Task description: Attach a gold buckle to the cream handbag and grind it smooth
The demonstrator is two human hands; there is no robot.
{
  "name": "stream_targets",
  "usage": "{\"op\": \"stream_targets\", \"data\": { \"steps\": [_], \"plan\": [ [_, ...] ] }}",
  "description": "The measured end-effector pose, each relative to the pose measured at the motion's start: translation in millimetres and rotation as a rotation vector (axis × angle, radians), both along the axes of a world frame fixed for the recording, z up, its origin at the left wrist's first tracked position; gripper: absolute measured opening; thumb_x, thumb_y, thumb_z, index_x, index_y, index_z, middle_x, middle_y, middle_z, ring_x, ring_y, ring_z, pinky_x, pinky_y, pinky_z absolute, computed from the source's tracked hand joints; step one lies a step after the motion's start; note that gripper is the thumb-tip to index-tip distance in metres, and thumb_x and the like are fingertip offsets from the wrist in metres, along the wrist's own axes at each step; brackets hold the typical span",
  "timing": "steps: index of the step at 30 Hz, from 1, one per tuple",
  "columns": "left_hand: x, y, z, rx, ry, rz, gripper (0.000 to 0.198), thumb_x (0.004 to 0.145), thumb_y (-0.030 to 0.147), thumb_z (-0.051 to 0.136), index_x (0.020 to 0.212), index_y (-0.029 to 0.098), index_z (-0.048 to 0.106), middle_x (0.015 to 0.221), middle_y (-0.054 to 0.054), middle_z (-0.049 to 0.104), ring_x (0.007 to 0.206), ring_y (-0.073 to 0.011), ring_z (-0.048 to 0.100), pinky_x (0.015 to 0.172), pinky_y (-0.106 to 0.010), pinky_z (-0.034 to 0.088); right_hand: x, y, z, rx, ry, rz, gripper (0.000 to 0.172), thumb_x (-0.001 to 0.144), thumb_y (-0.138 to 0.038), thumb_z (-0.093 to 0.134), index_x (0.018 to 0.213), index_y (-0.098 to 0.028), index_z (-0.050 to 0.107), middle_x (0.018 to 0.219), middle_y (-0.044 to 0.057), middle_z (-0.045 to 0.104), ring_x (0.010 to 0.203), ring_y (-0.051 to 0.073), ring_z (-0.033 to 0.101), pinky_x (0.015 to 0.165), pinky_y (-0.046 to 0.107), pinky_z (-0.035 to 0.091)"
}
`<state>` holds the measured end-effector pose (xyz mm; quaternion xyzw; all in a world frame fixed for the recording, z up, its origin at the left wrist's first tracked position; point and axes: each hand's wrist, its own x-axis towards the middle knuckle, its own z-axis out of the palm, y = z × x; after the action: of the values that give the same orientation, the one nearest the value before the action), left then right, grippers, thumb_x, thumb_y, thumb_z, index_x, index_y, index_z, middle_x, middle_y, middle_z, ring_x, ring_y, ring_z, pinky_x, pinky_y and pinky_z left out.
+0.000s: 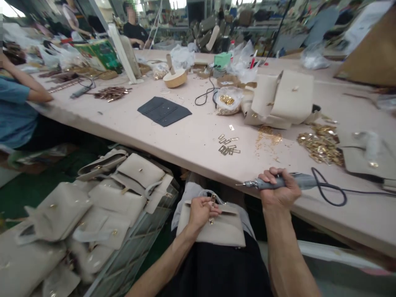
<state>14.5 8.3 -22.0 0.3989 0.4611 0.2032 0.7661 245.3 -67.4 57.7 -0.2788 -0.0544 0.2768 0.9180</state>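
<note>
A cream handbag point(221, 233) lies on my lap below the table edge. My left hand point(202, 211) is over its upper part, fingers closed around a small gold metal piece point(213, 199) near the bag's handle. A gold clasp point(211, 221) shows just under my fingers on the bag's front. My right hand point(278, 187) grips a grey electric screwdriver point(301, 180) at the table's front edge. Its thin bit points left, apart from the bag, and a dark cable loops from its right end.
The table point(185, 140) holds a dark sheet point(164, 110), gold plates point(321, 142), a bag of gold parts point(228, 100) and cream bags point(293, 97). Several cream handbags fill a crate point(133, 243) at the left. A person point(15, 103) sits at the far left.
</note>
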Motion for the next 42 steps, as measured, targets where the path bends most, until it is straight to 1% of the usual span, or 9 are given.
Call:
{"op": "stream_targets", "data": {
  "steps": [6,11,19,24,28,32,35,38,42],
  "plan": [
    [-5.1,1.5,10.9,-0.067,-0.045,-0.008,0.013,0.081,0.012,0.069,0.089,0.002,0.07,0.078,-0.017,0.076,0.064,-0.0232,0.077,0.055,-0.023,0.061,-59.2,2.3,-17.5,-0.046,-0.037,0.149,0.014,0.076,-0.023,0.07,0.074,-0.016,0.059,0.077,0.0,0.054,0.051,0.005,0.04,0.05,0.021,0.043],
    [-8.2,-0.8,19.1,-0.087,-0.069,-0.011,0.013,0.082,0.009,0.067,0.092,0.002,0.071,0.077,-0.015,0.076,0.063,-0.0226,0.077,0.054,-0.022,0.061,-81.2,11.6,-28.6,-0.064,-0.069,0.21,0.014,0.078,-0.022,0.069,0.073,-0.017,0.058,0.075,0.0,0.056,0.049,0.006,0.041,0.052,0.023,0.041],
    [-11.1,-0.6,19.7,-0.085,-0.084,-0.022,0.025,0.079,0.001,0.056,0.099,0.0,0.073,0.079,-0.015,0.076,0.066,-0.0236,0.078,0.055,-0.021,0.062,-85.6,17.1,-40.3,-0.122,-0.076,0.208,0.013,0.078,-0.021,0.068,0.074,-0.018,0.055,0.074,-0.001,0.059,0.049,0.007,0.042,0.052,0.024,0.041],
    [-11.8,-1.0,21.1,-0.068,-0.087,-0.031,0.027,0.079,0.001,0.053,0.097,0.001,0.073,0.078,-0.015,0.076,0.066,-0.0231,0.078,0.056,-0.022,0.062,-87.9,17.4,-43.5,-0.125,-0.084,0.217,0.014,0.078,-0.022,0.069,0.076,-0.018,0.056,0.074,-0.001,0.059,0.048,0.007,0.042,0.052,0.024,0.041],
    [-12.9,-0.3,20.8,-0.058,-0.094,-0.038,0.026,0.079,0.002,0.055,0.096,0.001,0.074,0.079,-0.015,0.077,0.067,-0.0231,0.078,0.057,-0.022,0.062,-88.6,17.4,-45.4,-0.137,-0.083,0.205,0.015,0.078,-0.022,0.07,0.075,-0.018,0.055,0.073,-0.001,0.058,0.049,0.008,0.042,0.052,0.025,0.041],
    [-15.7,0.5,18.6,-0.055,-0.108,-0.057,0.029,0.077,0.003,0.057,0.099,0.001,0.075,0.085,-0.017,0.078,0.07,-0.024,0.078,0.06,-0.022,0.062,-88.3,17.3,-47.3,-0.134,-0.076,0.198,0.017,0.077,-0.021,0.071,0.074,-0.018,0.054,0.073,-0.002,0.058,0.049,0.008,0.043,0.053,0.024,0.041],
    [-17.4,0.0,17.7,-0.057,-0.132,-0.067,0.026,0.078,0.007,0.061,0.1,0.001,0.075,0.088,-0.018,0.077,0.072,-0.0251,0.079,0.061,-0.023,0.063,-88.8,17.3,-47.3,-0.138,-0.065,0.202,0.018,0.077,-0.023,0.072,0.074,-0.019,0.055,0.072,-0.002,0.058,0.049,0.008,0.043,0.053,0.024,0.041],
    [-17.6,-1.7,16.9,-0.04,-0.136,-0.05,0.021,0.081,0.013,0.066,0.097,0.001,0.074,0.085,-0.017,0.077,0.07,-0.0239,0.078,0.06,-0.021,0.063,-89.8,17.4,-46.3,-0.144,-0.059,0.199,0.019,0.076,-0.023,0.073,0.073,-0.019,0.055,0.072,-0.001,0.058,0.049,0.008,0.041,0.052,0.024,0.041],
    [-17.0,-3.8,14.7,-0.044,-0.131,-0.007,0.023,0.079,0.018,0.075,0.095,0.001,0.073,0.08,-0.016,0.076,0.065,-0.0236,0.077,0.056,-0.021,0.062,-90.6,16.5,-44.7,-0.148,-0.056,0.205,0.017,0.076,-0.023,0.073,0.072,-0.019,0.056,0.071,-0.001,0.059,0.049,0.008,0.041,0.052,0.024,0.04]
  ]
}}
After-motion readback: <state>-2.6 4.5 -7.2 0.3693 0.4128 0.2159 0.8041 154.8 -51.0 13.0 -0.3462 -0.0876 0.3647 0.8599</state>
